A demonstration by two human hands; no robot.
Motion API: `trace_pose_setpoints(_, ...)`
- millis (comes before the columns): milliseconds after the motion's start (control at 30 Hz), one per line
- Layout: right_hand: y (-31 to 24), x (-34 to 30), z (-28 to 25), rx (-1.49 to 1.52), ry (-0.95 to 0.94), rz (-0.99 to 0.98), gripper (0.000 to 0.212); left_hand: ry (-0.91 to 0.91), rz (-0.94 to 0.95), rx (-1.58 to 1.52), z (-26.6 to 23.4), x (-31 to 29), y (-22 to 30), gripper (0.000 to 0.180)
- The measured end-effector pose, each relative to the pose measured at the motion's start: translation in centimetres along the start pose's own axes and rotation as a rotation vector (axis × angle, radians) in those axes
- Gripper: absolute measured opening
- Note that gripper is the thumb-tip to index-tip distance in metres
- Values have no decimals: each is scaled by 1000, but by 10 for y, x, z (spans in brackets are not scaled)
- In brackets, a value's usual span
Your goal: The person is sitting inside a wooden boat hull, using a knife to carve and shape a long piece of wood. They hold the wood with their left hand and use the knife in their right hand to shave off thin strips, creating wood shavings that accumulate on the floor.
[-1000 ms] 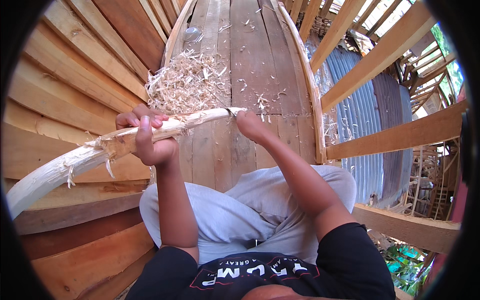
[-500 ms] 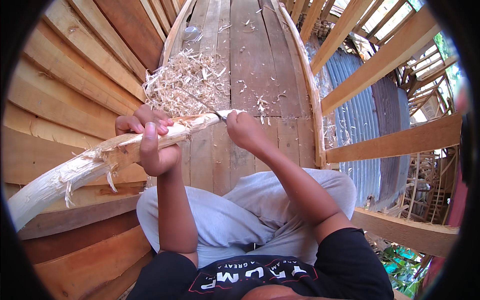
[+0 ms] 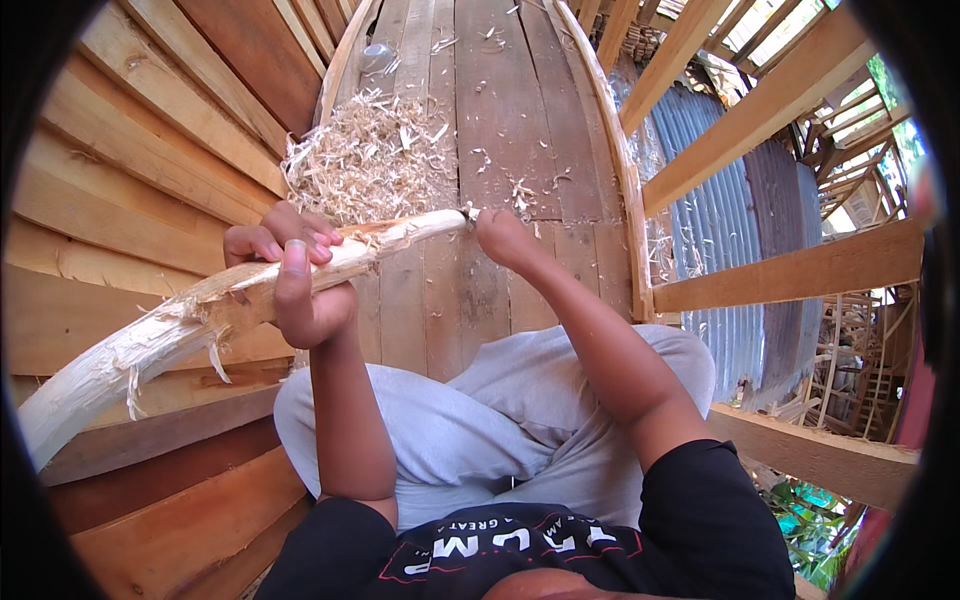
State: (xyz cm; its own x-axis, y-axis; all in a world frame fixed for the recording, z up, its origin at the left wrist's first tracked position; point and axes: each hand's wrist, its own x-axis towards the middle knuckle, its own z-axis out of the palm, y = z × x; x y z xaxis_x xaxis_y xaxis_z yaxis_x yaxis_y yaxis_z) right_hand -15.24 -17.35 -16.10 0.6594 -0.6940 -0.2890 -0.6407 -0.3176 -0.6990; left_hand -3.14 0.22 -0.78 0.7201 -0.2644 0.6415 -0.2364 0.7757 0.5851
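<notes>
A long, pale, peeled wooden pole (image 3: 200,305) runs slantwise across my front, thick at the lower left and tapering to the upper right. Rough fibres and loose slivers hang from its thick part. My left hand (image 3: 292,262) is closed round the pole, with the thumb up on the near side. At the thin tip, my right hand (image 3: 502,240) is a fist on a knife (image 3: 468,212). Only a small dark bit of the knife shows beside the tip; its handle is hidden in the fist.
Curled wood shavings (image 3: 370,150) are heaped on the plank floor (image 3: 505,130) beyond the pole. A clear, rounded container (image 3: 378,58) stands farther back. Slatted boards (image 3: 130,210) wall the left; wooden rails (image 3: 790,270) and corrugated metal sheets (image 3: 715,190) lie to the right.
My right hand has slid a little outward to the right along the pole, bringing the knife to the tip; its long blade no longer shows. The left hand keeps its hold.
</notes>
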Motion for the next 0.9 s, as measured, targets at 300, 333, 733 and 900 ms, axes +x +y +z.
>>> trace_pose_setpoints(300,-18,-7,-1,-17,-58,136,46,-1,2,52,2,0,1,14)
trace_pose_setpoints(333,-10,1,-2,-74,-67,77,47,-12,-3,55,1,2,1,15)
trace_pose_setpoints(733,11,7,5,-180,63,-146,42,-24,3,-37,4,0,-3,22)
trace_pose_setpoints(900,-55,-28,0,6,7,80,47,-18,18,30,-14,3,9,21)
